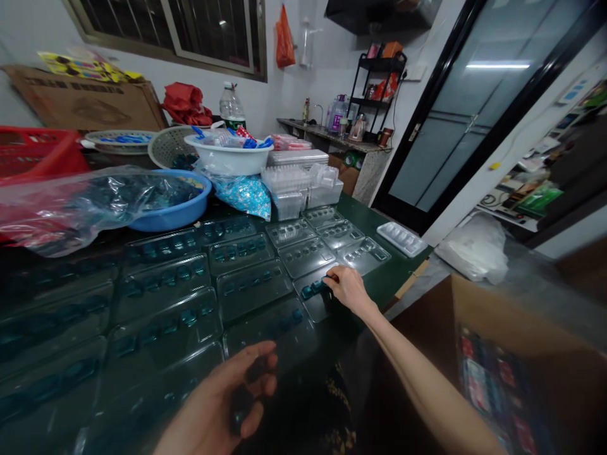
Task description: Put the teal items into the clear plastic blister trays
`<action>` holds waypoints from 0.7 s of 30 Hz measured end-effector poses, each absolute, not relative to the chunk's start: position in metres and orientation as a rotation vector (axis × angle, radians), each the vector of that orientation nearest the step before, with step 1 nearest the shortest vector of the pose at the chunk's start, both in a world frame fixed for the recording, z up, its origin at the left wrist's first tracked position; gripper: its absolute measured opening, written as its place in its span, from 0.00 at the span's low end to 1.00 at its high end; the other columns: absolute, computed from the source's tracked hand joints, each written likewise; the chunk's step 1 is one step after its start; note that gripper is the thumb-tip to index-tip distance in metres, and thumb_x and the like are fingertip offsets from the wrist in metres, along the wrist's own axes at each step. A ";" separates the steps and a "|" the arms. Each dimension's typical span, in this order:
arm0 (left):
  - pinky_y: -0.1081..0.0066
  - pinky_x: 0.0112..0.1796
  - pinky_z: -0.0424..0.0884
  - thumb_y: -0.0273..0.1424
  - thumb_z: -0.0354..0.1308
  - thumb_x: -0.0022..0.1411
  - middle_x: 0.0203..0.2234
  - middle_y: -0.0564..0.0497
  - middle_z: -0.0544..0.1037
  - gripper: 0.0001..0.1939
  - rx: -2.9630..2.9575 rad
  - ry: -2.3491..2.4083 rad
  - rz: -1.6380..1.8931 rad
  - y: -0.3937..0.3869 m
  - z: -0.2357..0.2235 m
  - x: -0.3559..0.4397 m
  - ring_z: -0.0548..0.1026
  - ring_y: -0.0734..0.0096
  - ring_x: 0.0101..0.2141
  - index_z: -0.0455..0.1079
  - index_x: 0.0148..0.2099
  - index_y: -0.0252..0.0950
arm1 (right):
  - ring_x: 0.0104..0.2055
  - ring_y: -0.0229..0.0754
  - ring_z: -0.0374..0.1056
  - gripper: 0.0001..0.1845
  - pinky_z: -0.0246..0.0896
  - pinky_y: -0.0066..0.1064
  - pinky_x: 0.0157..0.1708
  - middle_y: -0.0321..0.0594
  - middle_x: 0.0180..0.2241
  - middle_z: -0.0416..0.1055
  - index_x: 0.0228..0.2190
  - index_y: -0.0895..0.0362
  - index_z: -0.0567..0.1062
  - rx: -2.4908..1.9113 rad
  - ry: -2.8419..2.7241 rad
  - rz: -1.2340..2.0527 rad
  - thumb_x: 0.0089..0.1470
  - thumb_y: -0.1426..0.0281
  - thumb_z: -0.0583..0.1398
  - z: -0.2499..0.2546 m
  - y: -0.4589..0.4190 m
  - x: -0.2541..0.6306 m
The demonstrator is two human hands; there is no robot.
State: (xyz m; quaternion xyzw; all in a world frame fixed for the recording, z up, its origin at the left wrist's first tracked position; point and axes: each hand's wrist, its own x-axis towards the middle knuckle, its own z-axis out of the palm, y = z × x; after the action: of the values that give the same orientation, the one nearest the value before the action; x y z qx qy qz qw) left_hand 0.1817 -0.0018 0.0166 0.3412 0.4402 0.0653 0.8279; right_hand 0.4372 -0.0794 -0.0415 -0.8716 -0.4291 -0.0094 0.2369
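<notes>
Head view: a dark green tabletop (374, 278) is largely covered by rows of flat clear trays (253, 287), in many of which teal pieces (183, 318) are seated in lines.
Right hand: the fingertips of the right hand (348, 287) are pinched on a teal block (326, 282), held over the cavities of a near tray (315, 309); whether it is fully seated cannot be told.
Near tray: two more teal blocks are lined up just beside the one that is gripped.
Left hand: dark pieces (241, 407) are held loosely in the curled fingers of the left hand (215, 401), palm turned inward, above the near edge of the tabletop; their exact number cannot be told.
Far trays: clear trays with no teal in them are laid beyond the right hand, and a white tray (402, 239) is set near the right edge.
Back of tabletop: a blue basin (173, 218) is partly covered by clear plastic; beside it are a white basin (230, 158), a blue patterned bag (244, 194) and stacked clear containers (289, 189).
Lower right: an open cardboard box (526, 316) is seen, with red and blue packages inside.
</notes>
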 end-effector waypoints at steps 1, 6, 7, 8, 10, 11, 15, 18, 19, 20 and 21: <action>0.77 0.15 0.57 0.29 0.56 0.49 0.35 0.43 0.72 0.14 0.717 0.929 0.136 -0.002 0.016 0.182 0.71 0.68 0.28 0.71 0.40 0.33 | 0.30 0.40 0.65 0.07 0.52 0.27 0.28 0.40 0.28 0.71 0.27 0.56 0.73 -2.412 -1.195 -0.026 0.49 0.68 0.55 -0.041 -0.079 0.437; 0.78 0.15 0.58 0.29 0.56 0.49 0.34 0.43 0.72 0.12 0.678 0.923 0.124 -0.002 0.018 0.185 0.71 0.68 0.27 0.72 0.38 0.33 | 0.33 0.42 0.66 0.10 0.52 0.28 0.29 0.45 0.30 0.71 0.26 0.57 0.73 -2.498 -1.254 -0.017 0.50 0.67 0.54 -0.039 -0.072 0.432; 0.78 0.15 0.57 0.29 0.56 0.49 0.34 0.43 0.72 0.12 0.680 0.927 0.123 -0.003 0.019 0.185 0.71 0.68 0.27 0.72 0.38 0.33 | 0.33 0.43 0.66 0.09 0.52 0.28 0.29 0.46 0.30 0.71 0.26 0.58 0.73 -2.511 -1.254 -0.014 0.50 0.67 0.54 -0.039 -0.071 0.431; 0.78 0.15 0.57 0.30 0.57 0.48 0.34 0.44 0.72 0.12 0.686 0.934 0.122 -0.003 0.020 0.185 0.71 0.69 0.27 0.72 0.37 0.33 | 0.33 0.44 0.66 0.09 0.52 0.29 0.29 0.46 0.30 0.71 0.27 0.58 0.73 -2.521 -1.253 -0.011 0.50 0.68 0.54 -0.040 -0.070 0.431; 0.78 0.15 0.57 0.30 0.58 0.48 0.34 0.44 0.72 0.11 0.695 0.950 0.120 -0.002 0.020 0.184 0.70 0.70 0.26 0.72 0.36 0.33 | 0.32 0.44 0.66 0.09 0.52 0.29 0.28 0.45 0.29 0.71 0.27 0.58 0.73 -2.522 -1.263 0.008 0.49 0.67 0.55 -0.040 -0.070 0.433; 0.78 0.15 0.58 0.30 0.58 0.48 0.34 0.45 0.72 0.11 0.696 0.956 0.124 -0.002 0.020 0.184 0.70 0.71 0.26 0.72 0.35 0.32 | 0.31 0.44 0.66 0.09 0.53 0.28 0.27 0.44 0.28 0.71 0.28 0.58 0.73 -2.512 -1.279 0.026 0.49 0.67 0.54 -0.040 -0.071 0.434; 0.78 0.15 0.57 0.31 0.58 0.48 0.33 0.45 0.71 0.10 0.678 0.958 0.144 0.000 0.014 0.181 0.69 0.73 0.25 0.72 0.34 0.31 | 0.28 0.38 0.66 0.13 0.54 0.25 0.27 0.38 0.27 0.71 0.39 0.56 0.71 -2.415 -1.396 0.114 0.50 0.70 0.54 -0.032 -0.081 0.443; 0.78 0.14 0.55 0.30 0.58 0.48 0.32 0.45 0.70 0.10 0.675 0.906 0.149 0.001 0.007 0.181 0.68 0.73 0.24 0.71 0.34 0.31 | 0.28 0.36 0.66 0.18 0.55 0.24 0.28 0.38 0.30 0.70 0.44 0.55 0.68 -2.345 -1.497 0.153 0.48 0.74 0.54 -0.023 -0.088 0.446; 0.79 0.14 0.54 0.30 0.57 0.49 0.31 0.45 0.70 0.10 0.679 0.873 0.147 0.000 0.004 0.181 0.67 0.74 0.24 0.71 0.35 0.31 | 0.29 0.36 0.65 0.18 0.55 0.24 0.29 0.38 0.31 0.70 0.43 0.55 0.68 -2.325 -1.534 0.162 0.48 0.75 0.55 -0.020 -0.089 0.447; 0.79 0.13 0.53 0.30 0.57 0.49 0.31 0.45 0.70 0.11 0.681 0.839 0.139 0.000 0.002 0.182 0.66 0.75 0.23 0.71 0.36 0.31 | 0.29 0.36 0.65 0.17 0.55 0.24 0.29 0.38 0.31 0.70 0.42 0.55 0.70 -2.304 -1.572 0.170 0.48 0.75 0.55 -0.017 -0.089 0.447; 0.79 0.13 0.53 0.31 0.56 0.50 0.31 0.46 0.69 0.11 0.680 0.807 0.126 -0.001 0.000 0.182 0.66 0.76 0.22 0.71 0.37 0.31 | 0.30 0.36 0.65 0.15 0.55 0.24 0.30 0.38 0.31 0.69 0.40 0.55 0.71 -2.285 -1.608 0.179 0.48 0.75 0.55 -0.015 -0.089 0.447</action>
State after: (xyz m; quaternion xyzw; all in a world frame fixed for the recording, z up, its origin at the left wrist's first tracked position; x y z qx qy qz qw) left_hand 0.1822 -0.0007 0.0001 0.3241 0.3849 0.0602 0.8621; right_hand 0.4475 -0.0891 -0.0150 -0.8042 -0.5661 0.0628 0.1700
